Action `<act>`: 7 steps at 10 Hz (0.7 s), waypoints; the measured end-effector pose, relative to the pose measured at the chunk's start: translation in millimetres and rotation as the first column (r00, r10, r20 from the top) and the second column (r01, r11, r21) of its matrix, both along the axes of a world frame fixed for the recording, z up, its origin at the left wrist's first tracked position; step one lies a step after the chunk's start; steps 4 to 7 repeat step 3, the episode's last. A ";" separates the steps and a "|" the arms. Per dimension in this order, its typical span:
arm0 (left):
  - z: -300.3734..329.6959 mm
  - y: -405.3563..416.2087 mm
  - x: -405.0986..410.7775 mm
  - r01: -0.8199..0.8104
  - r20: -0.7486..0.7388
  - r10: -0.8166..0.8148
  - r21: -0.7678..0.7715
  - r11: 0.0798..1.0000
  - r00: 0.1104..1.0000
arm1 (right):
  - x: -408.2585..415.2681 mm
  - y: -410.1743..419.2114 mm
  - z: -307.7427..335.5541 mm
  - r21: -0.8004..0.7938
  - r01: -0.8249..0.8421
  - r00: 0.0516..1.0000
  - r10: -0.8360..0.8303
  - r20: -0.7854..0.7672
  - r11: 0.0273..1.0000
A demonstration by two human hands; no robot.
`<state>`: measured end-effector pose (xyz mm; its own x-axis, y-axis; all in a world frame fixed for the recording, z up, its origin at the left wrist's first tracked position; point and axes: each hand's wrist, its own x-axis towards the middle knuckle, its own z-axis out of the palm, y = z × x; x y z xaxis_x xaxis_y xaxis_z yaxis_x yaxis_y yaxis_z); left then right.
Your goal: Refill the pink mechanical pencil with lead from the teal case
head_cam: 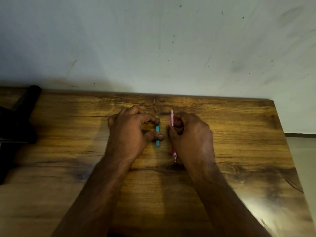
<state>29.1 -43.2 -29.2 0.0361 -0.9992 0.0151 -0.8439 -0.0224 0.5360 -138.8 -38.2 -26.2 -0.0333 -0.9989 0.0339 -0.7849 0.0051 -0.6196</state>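
The slim teal case lies lengthwise on the wooden table, near its middle. My left hand pinches it, with the forefinger at its far end and the thumb across its lower part. Just to the right, the pink mechanical pencil lies parallel to the case, its tip pointing toward me. My right hand curls over the pencil's middle, thumb and fingers closed on the barrel. Only the pencil's far end and its near tip show past the hand.
A pale, speckled wall rises right behind the table's far edge. A black object sits at the table's left side. The table's right edge runs diagonally at the far right, with the floor beyond it.
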 end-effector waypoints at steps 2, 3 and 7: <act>3.4 -1.5 4.9 -0.026 -0.003 0.026 -0.040 0.999 1.000 | -1.1 0.3 0.5 -0.047 0.016 0.999 -0.014 0.031 0.999; 6.4 -0.3 5.8 -0.056 -0.065 0.051 -0.090 0.994 0.997 | -1.3 0.4 3.1 -0.142 0.057 0.997 -0.049 0.059 0.988; 6.4 -0.3 5.8 -0.056 -0.065 0.051 -0.090 0.994 0.997 | -1.3 0.4 3.1 -0.142 0.057 0.997 -0.049 0.059 0.988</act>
